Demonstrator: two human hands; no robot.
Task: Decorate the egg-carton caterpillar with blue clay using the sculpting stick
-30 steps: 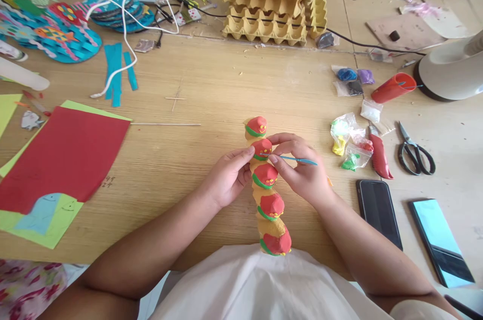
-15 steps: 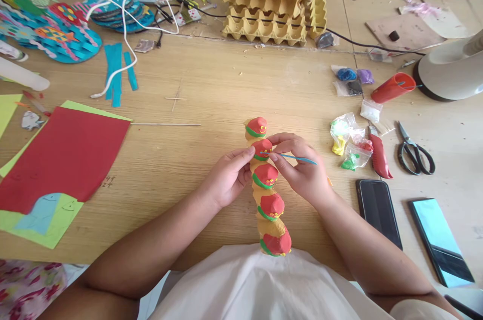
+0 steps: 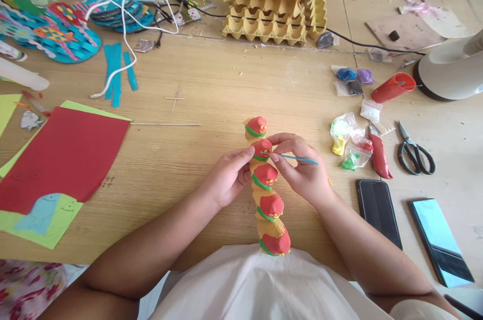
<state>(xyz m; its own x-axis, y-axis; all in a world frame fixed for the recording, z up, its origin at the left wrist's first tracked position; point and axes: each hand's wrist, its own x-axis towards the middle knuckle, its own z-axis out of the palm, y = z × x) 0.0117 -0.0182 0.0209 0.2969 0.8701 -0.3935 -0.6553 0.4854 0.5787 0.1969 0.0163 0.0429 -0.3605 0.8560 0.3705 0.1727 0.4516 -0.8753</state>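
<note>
A strip of egg carton [image 3: 268, 190] runs toward my body, its several bumps capped in red clay with green bands and small yellow details. My left hand [image 3: 233, 175] grips the strip from the left, thumb on the second bump from the far end and the other fingers partly hidden behind it. Between the thumb and fingers of my right hand [image 3: 302, 166] is a thin blue clay tool [image 3: 300, 159]. Its tip touches or nearly touches the red clay face of that second bump.
Bags of coloured clay [image 3: 349, 141], a red utility knife [image 3: 379, 154], scissors [image 3: 415, 151] and two phones [image 3: 379, 212] lie on the right. Red paper [image 3: 70, 151] is at left. Egg cartons [image 3: 264, 0] stand at the back, near a white cable [image 3: 126, 23].
The blue tool's handle end has shifted very slightly to the right. The near end of the carton strip has moved a touch left. Both hands stay in nearly the same place.
</note>
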